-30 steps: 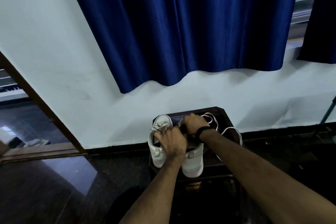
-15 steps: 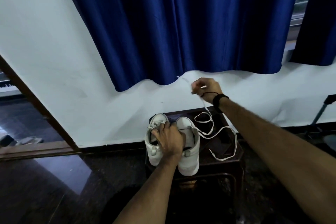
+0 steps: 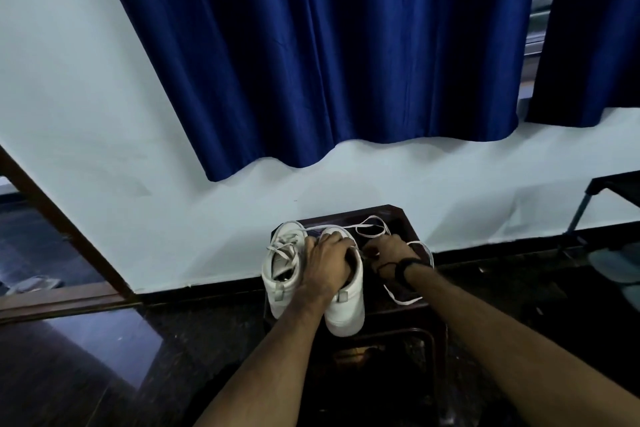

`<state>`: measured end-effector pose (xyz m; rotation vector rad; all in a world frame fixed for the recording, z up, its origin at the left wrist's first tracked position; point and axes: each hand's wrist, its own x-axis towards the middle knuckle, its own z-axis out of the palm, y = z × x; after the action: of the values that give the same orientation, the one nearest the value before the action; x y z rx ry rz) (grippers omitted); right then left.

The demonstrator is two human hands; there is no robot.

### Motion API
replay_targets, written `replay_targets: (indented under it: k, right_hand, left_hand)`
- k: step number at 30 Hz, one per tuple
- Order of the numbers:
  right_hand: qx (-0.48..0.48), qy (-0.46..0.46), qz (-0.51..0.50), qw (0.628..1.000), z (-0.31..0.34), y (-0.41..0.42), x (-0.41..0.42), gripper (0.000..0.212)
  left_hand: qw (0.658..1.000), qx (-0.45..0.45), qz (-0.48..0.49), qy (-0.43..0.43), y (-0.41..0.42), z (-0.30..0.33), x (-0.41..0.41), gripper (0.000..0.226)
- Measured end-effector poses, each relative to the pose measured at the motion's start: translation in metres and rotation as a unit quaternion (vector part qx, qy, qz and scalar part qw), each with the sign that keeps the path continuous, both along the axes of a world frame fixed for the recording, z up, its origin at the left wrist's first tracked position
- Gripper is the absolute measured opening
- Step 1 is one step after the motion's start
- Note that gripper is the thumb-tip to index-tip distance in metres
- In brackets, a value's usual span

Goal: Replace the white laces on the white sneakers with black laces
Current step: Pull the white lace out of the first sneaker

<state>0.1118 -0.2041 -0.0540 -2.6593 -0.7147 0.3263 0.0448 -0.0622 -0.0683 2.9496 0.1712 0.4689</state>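
Two white sneakers (image 3: 313, 282) stand side by side on a dark wooden stool (image 3: 405, 222) set against the white wall (image 3: 104, 114), heels toward the camera in the head view. On the stool's left side, the left-hand sneaker (image 3: 282, 274) carries its white lace loosely threaded across the tongue. The right-hand sneaker (image 3: 346, 308) sits touching it, toward the stool's middle. The left hand (image 3: 327, 262) lies over the top of the right-hand sneaker with its fingers curled over the collar, gripping the shoe. The right hand (image 3: 389, 251) is low over the stool's right half, just beside that sneaker; its fingers are curled near a loose white lace (image 3: 401, 298), but whether they pinch it cannot be told. This lace lies in loops across the stool's right half, one loop near the back edge and one end hanging over the front right edge. A black band (image 3: 403, 269) circles the right wrist. Above the stool hangs a blue curtain (image 3: 329, 52). Left of the stool a brown door frame (image 3: 59, 225) slants down to the dark floor (image 3: 86, 374).
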Motion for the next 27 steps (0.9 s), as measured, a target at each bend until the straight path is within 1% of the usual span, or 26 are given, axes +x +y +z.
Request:
replay_targets:
  k: [4, 6, 8, 10, 12, 13, 14, 15, 16, 17, 18, 19, 20, 21, 22, 23, 24, 25, 26, 27]
  right_hand:
    - [0.045, -0.026, -0.034, 0.998, -0.015, 0.006, -0.012, 0.023]
    - [0.066, -0.055, -0.048, 0.995, -0.013, 0.007, -0.011, 0.025]
    - [0.117, -0.109, -0.071, 0.985, 0.0, 0.0, -0.004, 0.036]
    - [0.179, -0.172, -0.129, 0.96, 0.028, -0.014, 0.009, 0.043]
    - [0.223, -0.215, -0.201, 0.929, 0.056, -0.03, 0.026, 0.036]
    - [0.249, -0.221, -0.227, 0.915, 0.068, -0.036, 0.034, 0.032]
    - [0.291, -0.208, -0.239, 0.903, 0.077, -0.037, 0.04, 0.031]
    - [0.354, -0.171, -0.235, 0.889, 0.082, -0.035, 0.041, 0.03]
    - [0.431, -0.104, -0.221, 0.869, 0.085, -0.031, 0.039, 0.027]
    - [0.519, -0.01, -0.199, 0.831, 0.086, -0.027, 0.035, 0.023]
    - [0.603, 0.11, -0.181, 0.769, 0.086, -0.022, 0.028, 0.021]
    - [0.649, 0.238, -0.16, 0.705, 0.087, -0.02, 0.021, 0.02]
    - [0.636, 0.32, -0.136, 0.688, 0.083, -0.018, 0.017, 0.019]
    - [0.573, 0.343, -0.11, 0.736, 0.078, -0.016, 0.02, 0.017]
    - [0.448, 0.298, -0.08, 0.839, 0.074, -0.015, 0.022, 0.014]
    - [0.27, 0.21, -0.038, 0.939, 0.071, -0.013, 0.022, 0.008]
    - [0.1, 0.105, -0.02, 0.989, 0.066, -0.01, 0.025, 0.017]
    - [-0.029, -0.004, -0.002, 1.0, 0.062, -0.009, 0.022, 0.031]
    - [-0.106, -0.063, 0.028, 0.992, 0.06, -0.008, 0.018, 0.036]
    - [-0.139, -0.084, 0.052, 0.985, 0.06, -0.008, 0.016, 0.031]
  left_hand:
    - [0.998, -0.007, 0.045, -0.041, 0.002, -0.001, -0.005, 0.017]
    - [0.998, -0.008, 0.051, -0.046, 0.002, 0.001, -0.007, 0.02]
    - [0.997, -0.009, 0.052, -0.052, 0.003, 0.0, -0.008, 0.02]
    - [0.996, -0.017, 0.057, -0.06, 0.004, -0.002, -0.007, 0.017]
    - [0.997, -0.022, 0.059, -0.053, 0.003, -0.001, -0.006, 0.022]
    - [0.997, -0.021, 0.06, -0.048, 0.002, 0.0, -0.006, 0.024]
    - [0.997, -0.017, 0.063, -0.043, 0.001, 0.001, -0.006, 0.024]
    - [0.997, -0.012, 0.066, -0.037, 0.001, 0.002, -0.006, 0.023]
    - [0.997, -0.011, 0.067, -0.033, 0.001, 0.003, -0.007, 0.022]
    - [0.997, -0.013, 0.068, -0.031, 0.001, 0.003, -0.007, 0.022]
    - [0.997, -0.018, 0.068, -0.032, 0.001, 0.003, -0.008, 0.023]
    - [0.997, -0.025, 0.068, -0.034, 0.0, 0.003, -0.009, 0.024]
    - [0.996, -0.028, 0.07, -0.037, 0.0, 0.004, -0.01, 0.025]
    - [0.996, -0.028, 0.072, -0.039, 0.0, 0.005, -0.01, 0.027]
    - [0.996, -0.028, 0.077, -0.036, 0.0, 0.005, -0.011, 0.029]
    - [0.996, -0.029, 0.082, -0.03, 0.0, 0.006, -0.011, 0.032]
    - [0.995, -0.032, 0.088, -0.023, -0.001, 0.007, -0.011, 0.035]
    - [0.995, -0.034, 0.093, -0.019, -0.002, 0.007, -0.011, 0.038]
    - [0.994, -0.035, 0.097, -0.017, -0.002, 0.007, -0.011, 0.04]
    - [0.994, -0.033, 0.1, -0.018, -0.002, 0.008, -0.012, 0.04]
